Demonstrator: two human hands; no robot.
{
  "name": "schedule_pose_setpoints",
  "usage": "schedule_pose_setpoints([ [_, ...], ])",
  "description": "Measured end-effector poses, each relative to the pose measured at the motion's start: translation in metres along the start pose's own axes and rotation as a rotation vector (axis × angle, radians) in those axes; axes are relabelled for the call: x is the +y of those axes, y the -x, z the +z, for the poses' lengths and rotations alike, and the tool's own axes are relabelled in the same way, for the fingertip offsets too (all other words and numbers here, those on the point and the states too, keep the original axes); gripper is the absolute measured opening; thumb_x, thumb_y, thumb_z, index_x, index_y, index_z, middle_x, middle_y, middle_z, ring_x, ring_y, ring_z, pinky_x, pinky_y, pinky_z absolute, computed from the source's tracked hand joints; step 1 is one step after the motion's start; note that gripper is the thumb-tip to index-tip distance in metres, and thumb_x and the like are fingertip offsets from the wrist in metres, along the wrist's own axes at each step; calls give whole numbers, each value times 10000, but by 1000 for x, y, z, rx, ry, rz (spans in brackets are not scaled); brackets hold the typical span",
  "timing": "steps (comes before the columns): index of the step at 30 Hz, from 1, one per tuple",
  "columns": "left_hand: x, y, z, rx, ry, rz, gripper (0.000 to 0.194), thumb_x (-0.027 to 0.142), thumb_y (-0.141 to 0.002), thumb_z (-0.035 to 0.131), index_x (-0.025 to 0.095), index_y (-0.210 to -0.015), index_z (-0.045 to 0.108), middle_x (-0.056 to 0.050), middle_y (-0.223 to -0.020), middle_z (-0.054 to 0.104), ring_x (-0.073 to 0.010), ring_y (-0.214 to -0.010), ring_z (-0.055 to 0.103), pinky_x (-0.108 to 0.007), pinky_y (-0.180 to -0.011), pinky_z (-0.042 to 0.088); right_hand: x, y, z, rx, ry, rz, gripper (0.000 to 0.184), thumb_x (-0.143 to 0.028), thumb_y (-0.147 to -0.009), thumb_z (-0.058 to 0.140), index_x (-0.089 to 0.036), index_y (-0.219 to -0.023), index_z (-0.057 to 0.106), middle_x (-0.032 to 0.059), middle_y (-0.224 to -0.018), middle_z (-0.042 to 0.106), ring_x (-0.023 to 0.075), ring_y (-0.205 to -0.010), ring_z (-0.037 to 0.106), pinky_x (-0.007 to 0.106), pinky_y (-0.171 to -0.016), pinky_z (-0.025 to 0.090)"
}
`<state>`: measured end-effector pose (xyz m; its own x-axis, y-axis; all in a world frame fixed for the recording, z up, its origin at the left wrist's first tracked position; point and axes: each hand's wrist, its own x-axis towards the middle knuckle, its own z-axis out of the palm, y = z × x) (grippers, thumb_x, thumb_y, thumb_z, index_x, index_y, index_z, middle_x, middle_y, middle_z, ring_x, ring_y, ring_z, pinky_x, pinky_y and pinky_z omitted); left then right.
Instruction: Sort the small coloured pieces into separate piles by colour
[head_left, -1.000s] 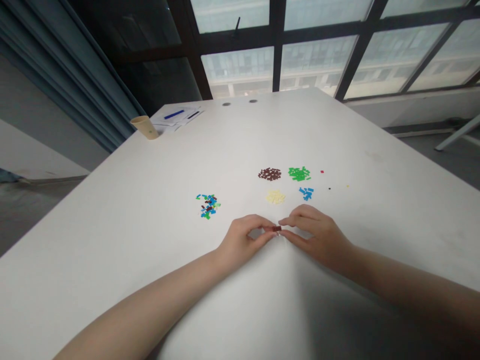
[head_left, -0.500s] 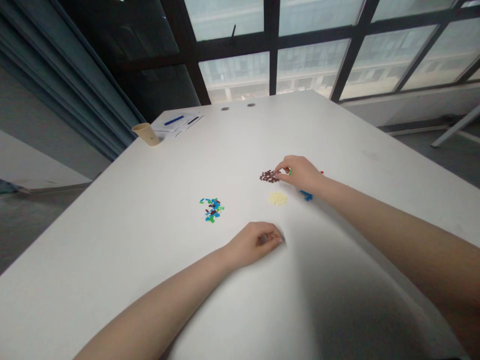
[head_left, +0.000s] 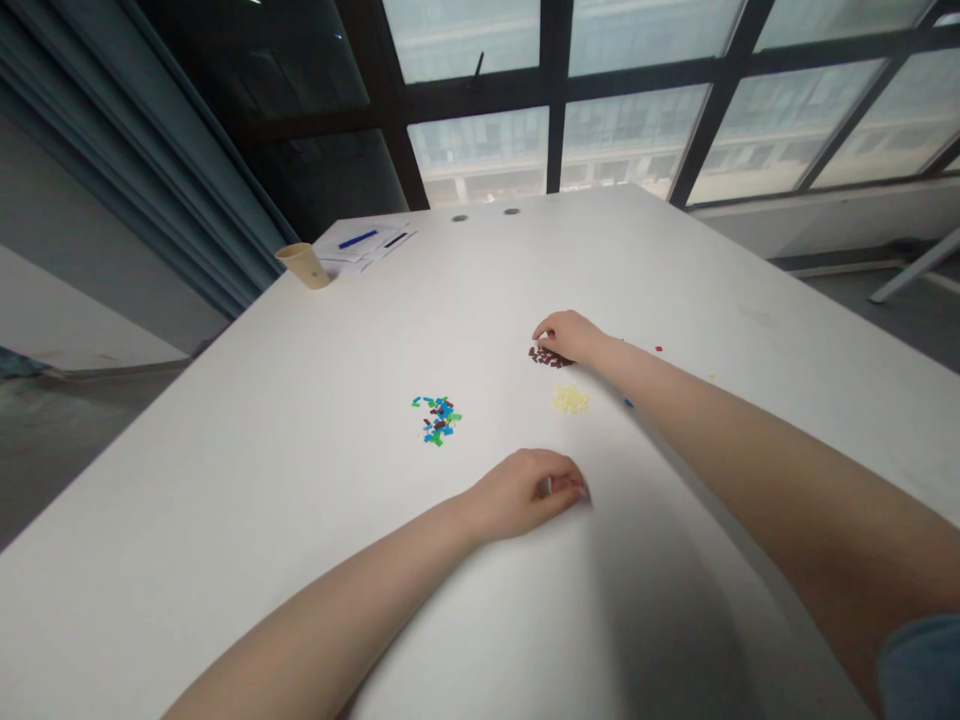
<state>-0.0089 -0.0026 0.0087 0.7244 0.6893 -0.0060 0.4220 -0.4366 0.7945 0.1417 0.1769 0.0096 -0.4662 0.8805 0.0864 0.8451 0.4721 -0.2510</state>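
Observation:
My right hand (head_left: 570,336) reaches over a heap of small brown pieces (head_left: 550,358), its fingers curled down and the fingertips at the heap's far left side. Whether a piece sits between them is too small to make out. My left hand (head_left: 529,492) rests on the table with the fingers bent round towards the thumb; what the fingertips hold, if anything, cannot be seen. Between the hands lies a heap of small pale yellow pieces (head_left: 570,400). Left of them is a mixed heap of blue, green and brown pieces (head_left: 440,420). My right forearm mostly hides a blue piece (head_left: 628,403).
A red piece (head_left: 658,349) lies beyond my right forearm on the white table (head_left: 285,420). At the far left edge stands a tan paper cup (head_left: 304,266), beside papers (head_left: 352,262) with a blue pen (head_left: 358,239). Windows line the far side.
My right hand has shifted left and lowered over the brown heap. The green bit seen at its fingers is now out of sight. The left hand stays curled on the table.

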Motion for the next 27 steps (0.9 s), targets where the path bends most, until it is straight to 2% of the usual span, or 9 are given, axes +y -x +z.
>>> schedule_pose_setpoints([
  [2, 0, 0, -3, 37, -16, -12, 187, 240, -817, 448, 159, -826, 616, -11, -701, 597, -81, -590, 486, -175, -546, 374, -4, 8, -6, 24, 12, -11, 259, -197, -786, 467, -170, -952, 664, 59, -875, 639, 143, -749, 540, 233, -670, 367],
  [5, -1, -2, -7, 159, -77, -52, 187, 244, -822, 428, 171, -815, 601, -16, -744, 612, -102, -656, 520, -189, -568, 384, -12, 25, -13, 30, 27, -69, 277, -192, -803, 434, -193, -973, 653, 49, -908, 630, 143, -787, 537, 231, -684, 364],
  [9, -5, -3, -17, 298, -290, -175, 218, 268, -841, 378, 183, -811, 577, -20, -752, 615, -132, -672, 537, -230, -609, 403, -19, 44, -15, 3, 65, -112, 297, -159, -804, 421, -223, -965, 663, 54, -877, 625, 162, -820, 531, 243, -676, 356],
  [12, -15, 2, -39, 422, -628, -374, 229, 233, -832, 367, 179, -909, 575, -69, -851, 622, -199, -783, 561, -301, -682, 411, -22, 60, -13, -2, 83, -106, 302, -143, -804, 408, -194, -966, 658, 76, -874, 619, 172, -815, 527, 259, -678, 351],
  [14, -27, 10, -63, 484, -834, -578, 270, 183, -810, 368, 165, -993, 566, -121, -962, 600, -265, -898, 547, -355, -717, 408, -26, 77, -11, -6, 75, -119, 271, -151, -805, 410, -172, -919, 655, 78, -885, 615, 168, -822, 523, 255, -686, 347],
  [17, -52, 25, -102, 411, -854, -855, 319, 158, -789, 376, 159, -1045, 566, -158, -1080, 559, -300, -986, 519, -351, -720, 414, -40, 115, -4, -34, 56, -154, 233, -181, -819, 402, -165, -760, 626, 53, -765, 601, 145, -724, 513, 245, -628, 330],
  [20, -75, 35, -126, 310, -777, -890, 286, 126, -724, 461, 160, -959, 620, -120, -985, 628, -230, -865, 583, -267, -680, 421, -55, 158, 7, -105, 22, -186, 215, -199, -831, 392, -176, -692, 554, 20, -688, 569, 130, -639, 479, 251, -589, 299],
  [23, -90, 37, -132, 260, -728, -873, 277, 117, -685, 500, 191, -914, 636, -54, -914, 670, -173, -787, 602, -208, -623, 410, -64, 185, 16, -144, 17, -205, 197, -204, -829, 397, -182, -672, 513, 16, -683, 554, 139, -653, 467, 265, -597, 284],
  [27, -97, 34, -128, 263, -731, -865, 259, 113, -673, 487, 169, -871, 645, -75, -874, 680, -191, -785, 608, -225, -619, 407, -66, 188, 19, -160, 16, -215, 191, -224, -830, 402, -183, -673, 503, 17, -684, 547, 142, -658, 464, 277, -595, 274],
])
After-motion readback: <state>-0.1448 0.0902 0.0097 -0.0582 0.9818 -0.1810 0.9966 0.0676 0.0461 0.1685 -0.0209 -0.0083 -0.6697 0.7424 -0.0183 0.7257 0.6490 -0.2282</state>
